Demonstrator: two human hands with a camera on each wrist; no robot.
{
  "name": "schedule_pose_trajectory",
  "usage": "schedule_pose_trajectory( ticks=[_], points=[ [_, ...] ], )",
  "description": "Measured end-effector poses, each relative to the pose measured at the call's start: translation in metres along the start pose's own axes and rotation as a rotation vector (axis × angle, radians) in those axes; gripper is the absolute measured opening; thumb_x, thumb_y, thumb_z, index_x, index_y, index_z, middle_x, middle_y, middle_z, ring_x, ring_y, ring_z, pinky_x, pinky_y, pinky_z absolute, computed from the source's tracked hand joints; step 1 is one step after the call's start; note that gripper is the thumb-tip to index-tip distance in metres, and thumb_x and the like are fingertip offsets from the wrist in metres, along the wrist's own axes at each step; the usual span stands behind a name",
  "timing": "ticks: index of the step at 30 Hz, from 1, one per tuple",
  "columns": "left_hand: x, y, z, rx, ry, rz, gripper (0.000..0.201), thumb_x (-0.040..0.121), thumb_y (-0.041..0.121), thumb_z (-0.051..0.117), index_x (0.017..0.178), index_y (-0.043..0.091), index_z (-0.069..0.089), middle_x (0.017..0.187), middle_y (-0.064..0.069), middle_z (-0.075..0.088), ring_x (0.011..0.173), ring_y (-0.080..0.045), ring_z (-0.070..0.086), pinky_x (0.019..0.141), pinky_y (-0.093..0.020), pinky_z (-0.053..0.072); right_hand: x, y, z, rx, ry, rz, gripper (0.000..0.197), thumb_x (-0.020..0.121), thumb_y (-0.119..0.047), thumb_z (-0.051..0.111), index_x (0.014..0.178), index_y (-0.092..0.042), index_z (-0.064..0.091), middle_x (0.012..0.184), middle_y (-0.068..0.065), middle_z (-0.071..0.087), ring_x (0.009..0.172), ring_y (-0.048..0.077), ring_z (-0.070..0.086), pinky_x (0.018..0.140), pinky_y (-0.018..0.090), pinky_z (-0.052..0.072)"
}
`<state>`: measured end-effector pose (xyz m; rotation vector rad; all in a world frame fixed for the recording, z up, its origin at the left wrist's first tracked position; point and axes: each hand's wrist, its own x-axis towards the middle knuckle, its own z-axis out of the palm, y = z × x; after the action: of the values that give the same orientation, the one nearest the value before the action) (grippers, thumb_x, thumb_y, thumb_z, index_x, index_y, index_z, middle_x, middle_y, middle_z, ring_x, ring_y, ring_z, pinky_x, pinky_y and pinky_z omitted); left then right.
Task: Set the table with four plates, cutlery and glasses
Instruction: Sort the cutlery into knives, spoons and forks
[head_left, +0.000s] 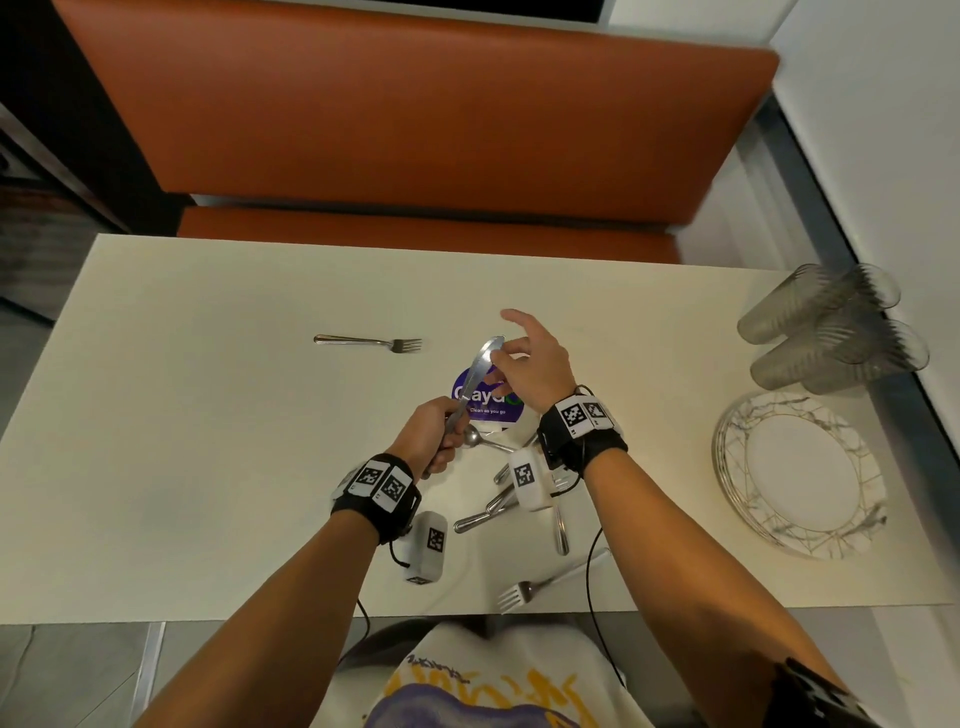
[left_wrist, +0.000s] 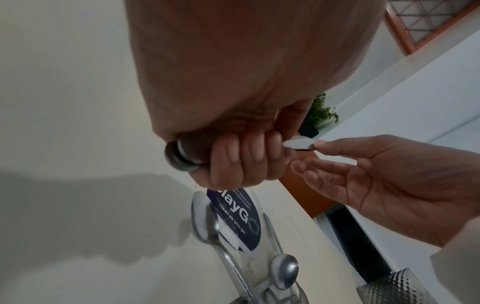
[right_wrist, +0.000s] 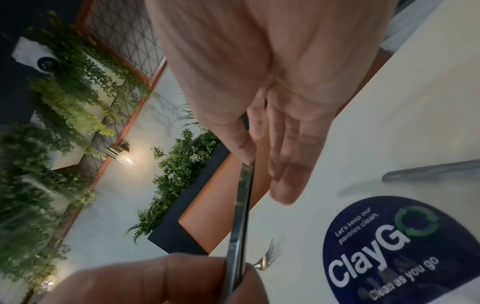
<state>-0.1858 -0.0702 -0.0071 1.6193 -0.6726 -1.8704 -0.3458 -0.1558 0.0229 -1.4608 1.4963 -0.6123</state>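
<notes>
Left hand (head_left: 434, 441) has its fist wrapped round the handle of a knife (head_left: 475, 382), blade angled up and away. At the far end of that grip, the right hand (head_left: 535, 364) pinches the blade tip between thumb and forefinger, other fingers fanned loose.

The left wrist view gives what the head view hides: the butt of the handle poking out below the curled fingers (left_wrist: 249, 156), and the fingertip meeting the blade tip (left_wrist: 298, 143). The right wrist view shows the blade edge-on, running from the thumb down into the left fist.

Count them: one fork (head_left: 369, 342) lies alone beyond and left of the grip; another fork (head_left: 524, 590) sits nearer the table edge, below the hands. Under the wrists a loose heap of cutlery (head_left: 488, 506) lies partly hidden by the wrist cameras, so no count there; two spoon bowls show in the left wrist view. Directly beneath the knife is a round purple sticker (head_left: 488, 402). Well right of the grip: a stack of plates (head_left: 800, 473), number unclear, and tumblers (head_left: 831, 327) lying on their sides, four as far as I can tell. Beyond the table (head_left: 208, 415), an orange bench (head_left: 415, 130).
</notes>
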Motion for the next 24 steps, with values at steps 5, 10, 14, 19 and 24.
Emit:
schedule_pose_trajectory(
  ticks=[5, 10, 14, 19, 24],
  points=[
    [0.006, 0.002, -0.003, 0.052, -0.017, -0.055, 0.041, 0.102, 0.033, 0.03, 0.064, 0.023, 0.04, 0.054, 0.005, 0.033, 0.041, -0.011, 0.019, 0.038, -0.022, 0.018, 0.008, -0.01, -0.01, -0.034, -0.154, -0.021, 0.022, 0.095, -0.003, 0.056, 0.11, -0.013, 0.069, 0.073, 0.013, 0.076, 0.063, 0.025, 0.075, 0.069, 0.034, 0.064],
    [0.008, 0.009, -0.005, 0.105, -0.045, -0.075, 0.038, 0.102, 0.032, 0.036, 0.065, 0.025, 0.036, 0.056, 0.007, 0.032, 0.044, -0.009, 0.019, 0.04, -0.021, 0.018, 0.022, -0.014, -0.017, -0.056, -0.224, 0.022, 0.012, 0.089, -0.003, 0.059, 0.095, -0.007, 0.069, 0.071, 0.014, 0.075, 0.063, 0.031, 0.075, 0.071, 0.04, 0.063],
    [0.013, 0.018, -0.005, 0.236, -0.005, 0.016, 0.027, 0.095, 0.02, 0.05, 0.069, 0.02, 0.042, 0.061, 0.001, 0.041, 0.044, -0.01, 0.028, 0.044, -0.023, 0.022, 0.04, -0.014, -0.025, -0.104, -0.275, 0.036, 0.019, 0.088, -0.002, 0.058, 0.094, -0.01, 0.075, 0.072, 0.013, 0.076, 0.066, 0.029, 0.076, 0.074, 0.04, 0.063],
    [0.038, 0.021, -0.014, 0.562, 0.275, 0.388, 0.007, 0.097, 0.02, 0.067, 0.103, 0.018, 0.068, 0.083, 0.002, 0.069, 0.071, -0.014, 0.064, 0.061, -0.022, 0.051, 0.068, -0.005, -0.036, 0.045, -0.123, 0.161, 0.022, 0.087, 0.004, 0.058, 0.085, -0.005, 0.078, 0.075, 0.015, 0.076, 0.066, 0.032, 0.076, 0.077, 0.045, 0.064],
    [0.072, 0.03, -0.034, 0.857, 0.388, 0.543, 0.018, 0.097, 0.01, 0.065, 0.112, 0.012, 0.075, 0.09, -0.005, 0.07, 0.083, -0.026, 0.064, 0.078, -0.036, 0.053, 0.086, 0.025, -0.024, 0.196, -0.061, 0.287, 0.018, 0.088, 0.004, 0.063, 0.095, -0.004, 0.078, 0.084, 0.018, 0.076, 0.074, 0.035, 0.076, 0.082, 0.047, 0.063]
  ],
)
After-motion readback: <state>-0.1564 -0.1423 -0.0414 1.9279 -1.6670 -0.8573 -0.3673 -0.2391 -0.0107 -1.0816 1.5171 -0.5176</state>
